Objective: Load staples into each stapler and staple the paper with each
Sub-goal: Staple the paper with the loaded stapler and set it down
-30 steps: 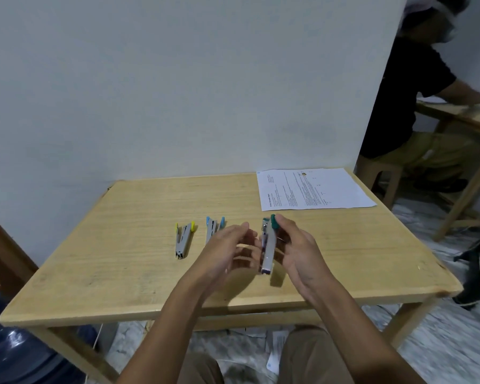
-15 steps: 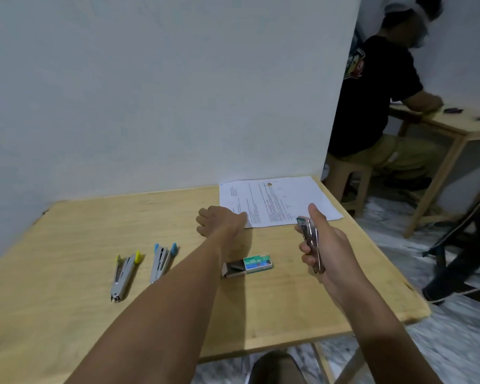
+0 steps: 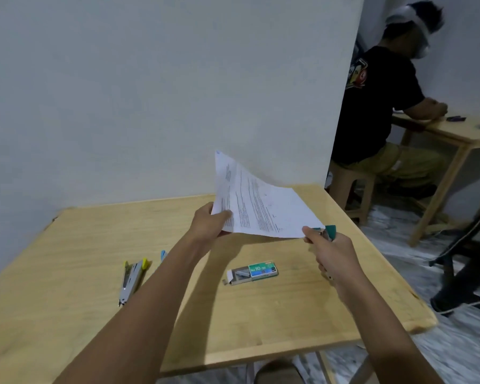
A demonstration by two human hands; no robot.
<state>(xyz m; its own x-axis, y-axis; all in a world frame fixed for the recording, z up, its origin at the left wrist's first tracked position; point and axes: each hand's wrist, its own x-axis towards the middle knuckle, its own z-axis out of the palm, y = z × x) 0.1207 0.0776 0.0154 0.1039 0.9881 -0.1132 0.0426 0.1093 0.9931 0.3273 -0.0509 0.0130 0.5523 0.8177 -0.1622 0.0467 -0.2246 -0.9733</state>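
Two hands work above the table (image 3: 67,239) in the head view. The left hand (image 3: 209,223) pinches the paper (image 3: 261,206) at its near-left edge, thumb on top and fingers beneath. The paper is lifted clear of the table top and tilted, its far-left corner pointing toward 12 o'clock against the white wall (image 3: 150,92). The printed side faces the camera.

The right hand (image 3: 334,253) is curled around the teal stapler (image 3: 329,231). The stapler's teal end projects from the fist at 12 o'clock, and a short metal part shows below the palm at 6 o'clock. The teal end meets the near-right corner of the paper. Whether that corner sits inside the jaws cannot be told.

The staple box (image 3: 251,273) lies flat on the table at 6 o'clock from the paper, between the two forearms. Its end flap is open toward 9 o'clock. The yellow stapler (image 3: 132,279) lies on the table at 9 o'clock from the box, well apart from it. The blue stapler (image 3: 163,254) lies just beside the yellow one at 2 o'clock. Only its blue tip shows past the left forearm.

At 2 o'clock in the frame, a second person (image 3: 377,106) in a black shirt sits on a stool (image 3: 347,187) at a second table (image 3: 455,133).
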